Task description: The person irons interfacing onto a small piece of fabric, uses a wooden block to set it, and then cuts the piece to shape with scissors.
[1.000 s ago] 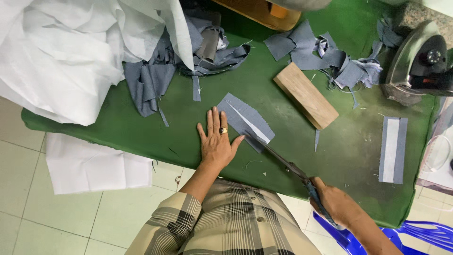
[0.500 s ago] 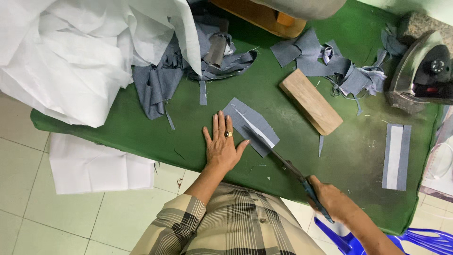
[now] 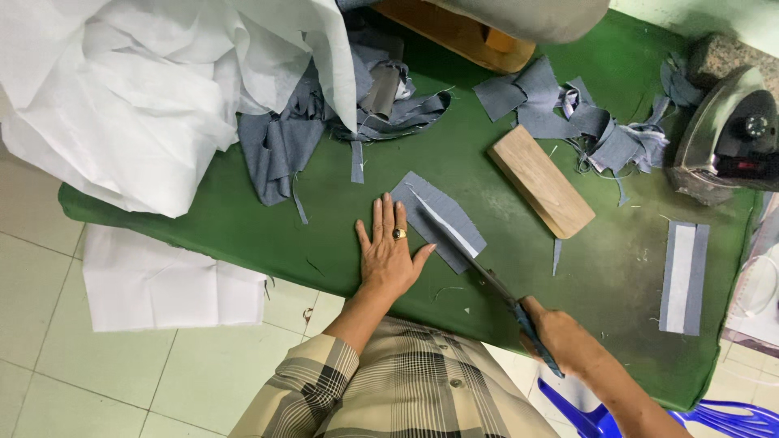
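Barely shifted, left hand [image 3: 390, 253] (spread flat) pins grey fabric piece [image 3: 439, 219]; right hand [image 3: 560, 341] grips scissors [image 3: 487, 280].

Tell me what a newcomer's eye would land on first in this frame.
Probably the long scissors in the right hand, blades on a grey fabric piece mid-table that the left hand lies flat beside. Next, the big heap of white cloth at upper left, and the iron at the right edge.

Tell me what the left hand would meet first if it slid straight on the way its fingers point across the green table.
The left hand lies flat, fingers pointing away from the person. Straight ahead is bare green table, then probably the narrow grey fabric strip and the grey scrap pile beyond, though the exact line is uncertain.
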